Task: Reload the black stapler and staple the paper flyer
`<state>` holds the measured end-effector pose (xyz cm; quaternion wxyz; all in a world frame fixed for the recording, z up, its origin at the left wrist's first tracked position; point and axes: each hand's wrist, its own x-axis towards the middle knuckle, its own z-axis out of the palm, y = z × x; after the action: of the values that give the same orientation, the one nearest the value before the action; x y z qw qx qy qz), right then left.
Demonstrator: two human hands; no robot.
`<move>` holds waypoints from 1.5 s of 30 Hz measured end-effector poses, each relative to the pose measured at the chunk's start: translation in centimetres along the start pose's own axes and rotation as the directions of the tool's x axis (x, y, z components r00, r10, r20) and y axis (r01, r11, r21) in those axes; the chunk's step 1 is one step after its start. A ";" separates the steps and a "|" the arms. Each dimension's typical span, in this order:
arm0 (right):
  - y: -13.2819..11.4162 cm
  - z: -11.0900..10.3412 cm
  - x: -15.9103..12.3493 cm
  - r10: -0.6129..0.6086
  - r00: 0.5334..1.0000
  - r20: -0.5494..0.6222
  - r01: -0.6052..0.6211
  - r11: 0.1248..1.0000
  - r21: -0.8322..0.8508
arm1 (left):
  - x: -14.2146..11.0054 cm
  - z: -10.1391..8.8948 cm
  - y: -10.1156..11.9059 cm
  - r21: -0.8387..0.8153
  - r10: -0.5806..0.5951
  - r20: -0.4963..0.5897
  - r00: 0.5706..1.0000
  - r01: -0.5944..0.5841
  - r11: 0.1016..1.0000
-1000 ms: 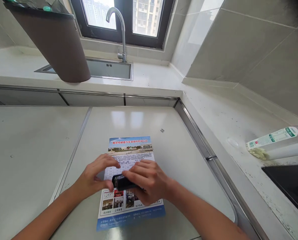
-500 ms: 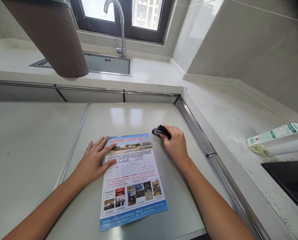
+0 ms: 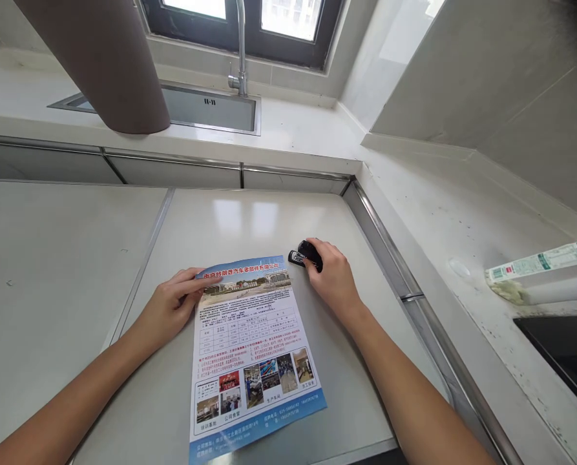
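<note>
right hand (image 3: 334, 279): has carried the small black stapler (image 3: 305, 254) from over the printed paper flyer's (image 3: 252, 345) middle to the flyer's far right corner | left hand (image 3: 172, 305): was flat on the flyer, now pinches and lifts its far left corner | flyer: far left edge slightly raised

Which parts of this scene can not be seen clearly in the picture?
Head view only:
- Stapler: rear half covered by the right hand.
- Flyer: small print too fine to read; bottom edge cut by the frame; upper left corner hidden under the left hand fingers.
- Faucet: top cut off.
- Bottle: right end out of frame.
</note>
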<state>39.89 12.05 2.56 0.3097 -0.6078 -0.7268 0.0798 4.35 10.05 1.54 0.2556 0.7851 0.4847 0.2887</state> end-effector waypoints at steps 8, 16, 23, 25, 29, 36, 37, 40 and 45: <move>-0.1 -0.5 0.2 -0.046 0.995 0.092 0.041 0.998 0.053 | -0.1 -0.3 1.1 -0.248 -0.335 -0.084 0.939 0.306 0.919; -1.1 -2.7 0.1 -0.287 0.873 0.394 0.221 0.954 0.205 | -0.3 -0.2 1.5 -0.303 -0.399 -0.139 0.907 0.344 0.889; -1.4 -3.8 0.0 -0.382 0.799 0.464 0.265 0.917 0.299 | -0.1 0.1 1.8 -0.194 -0.326 -0.147 0.934 0.296 0.935; -1.6 -3.6 -0.1 -0.412 0.785 0.463 0.282 0.902 0.326 | -0.2 0.2 1.7 -0.180 -0.324 -0.139 0.936 0.298 0.938; -2.1 -2.9 -0.5 -0.422 0.790 0.445 0.270 0.891 0.365 | -0.2 0.3 1.7 -0.165 -0.322 -0.125 0.938 0.301 0.939; -3.0 -1.0 -1.4 -0.417 0.838 0.351 0.280 0.882 0.380 | -0.1 0.2 2.1 -0.182 -0.314 -0.105 0.944 0.292 0.939; -3.2 -0.8 -1.4 -0.423 0.837 0.348 0.292 0.882 0.371 | 0.0 0.2 2.0 -0.179 -0.308 -0.109 0.945 0.287 0.941; -3.6 -0.6 -1.6 -0.438 0.831 0.344 0.325 0.883 0.338 | 0.0 0.3 1.9 -0.165 -0.289 -0.111 0.951 0.270 0.949; -4.0 -0.3 -1.7 -0.462 0.808 0.366 0.381 0.883 0.274 | 0.0 0.3 1.9 -0.166 -0.276 -0.106 0.955 0.256 0.952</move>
<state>36.87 9.40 4.14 0.2113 -0.3671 -0.8822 0.2058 5.70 9.30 2.66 0.3191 0.6708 0.5783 0.3373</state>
